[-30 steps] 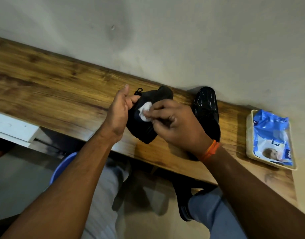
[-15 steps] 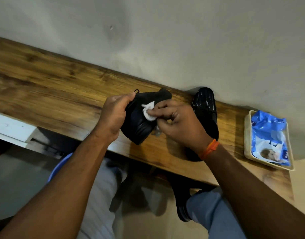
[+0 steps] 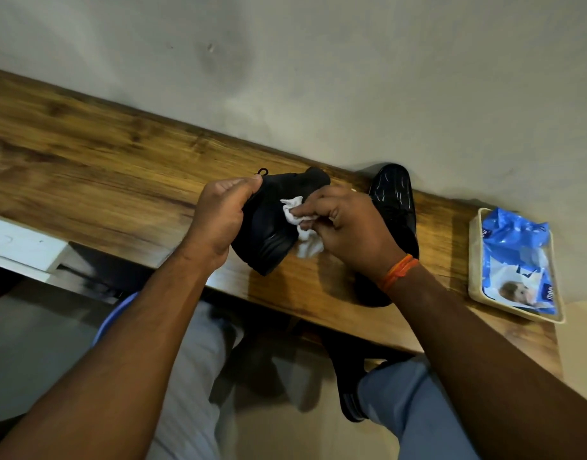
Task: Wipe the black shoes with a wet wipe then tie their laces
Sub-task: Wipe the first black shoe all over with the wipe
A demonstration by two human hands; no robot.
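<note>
My left hand (image 3: 220,220) grips a black shoe (image 3: 272,234) from its left side and holds it tilted over the wooden shelf (image 3: 86,180). My right hand (image 3: 347,229) pinches a crumpled white wet wipe (image 3: 300,224) and presses it against the shoe's side. A small lace loop (image 3: 262,171) sticks out at the shoe's top. The second black shoe (image 3: 393,200) lies on the shelf against the wall, partly hidden behind my right hand and wrist.
A cream tray (image 3: 474,260) at the shelf's right end holds a blue wet-wipe pack (image 3: 517,260). The grey wall (image 3: 318,78) runs right behind the shelf. Below the front edge are my knees and a blue stool (image 3: 113,320).
My left hand has closed further round the shoe and turned it. The wipe in my right hand has slid down the shoe's side, with more of it hanging out.
</note>
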